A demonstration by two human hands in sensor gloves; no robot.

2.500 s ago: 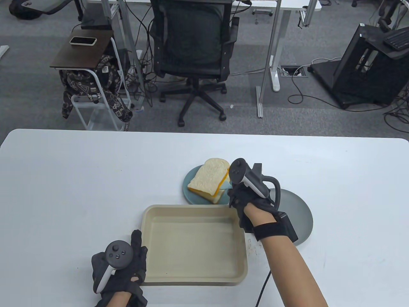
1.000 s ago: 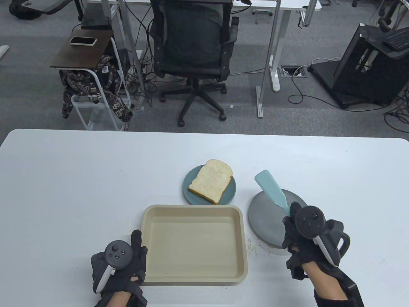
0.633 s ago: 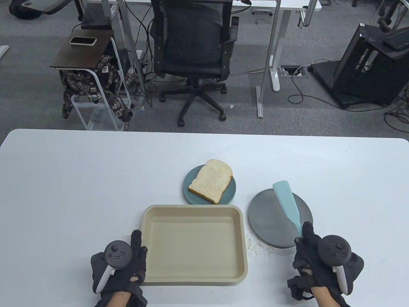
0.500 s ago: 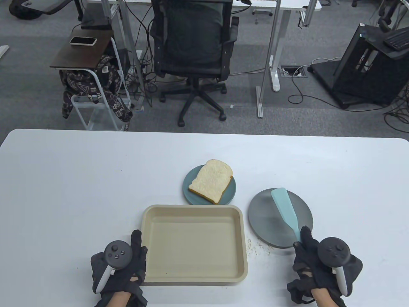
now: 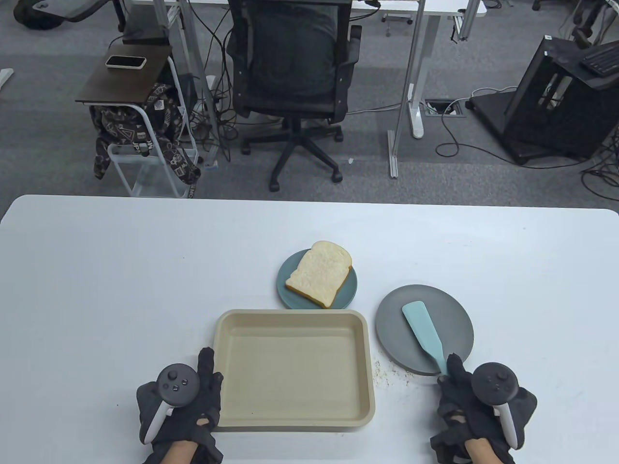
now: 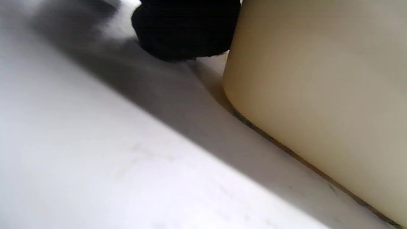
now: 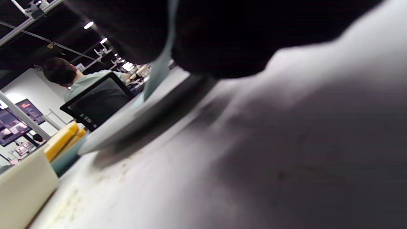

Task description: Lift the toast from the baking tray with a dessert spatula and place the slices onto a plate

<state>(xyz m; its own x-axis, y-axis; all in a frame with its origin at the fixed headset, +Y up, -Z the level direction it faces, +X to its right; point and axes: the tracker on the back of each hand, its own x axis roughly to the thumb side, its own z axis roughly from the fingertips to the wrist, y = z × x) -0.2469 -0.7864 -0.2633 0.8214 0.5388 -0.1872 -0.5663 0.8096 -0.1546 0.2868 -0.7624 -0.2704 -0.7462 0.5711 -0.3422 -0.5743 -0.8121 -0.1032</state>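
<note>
Fingers of the right hand pinch the spatula handle, blade lying on the grey plate — likely being parked. Toast sits on the blue plate; the tray is empty. Left hand rests flat, fingers straight, against the tray — steadying it.

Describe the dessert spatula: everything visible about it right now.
The dessert spatula is pale teal and looks like plastic or silicone, with a flat, rounded-rectangle blade narrowing to a slim handle. Its blade lies over the grey plate, pointing away from the person and slightly left. The handle runs past the plate's near rim into the right hand, whose gloved fingers grip its end. No toast is on it.
</note>
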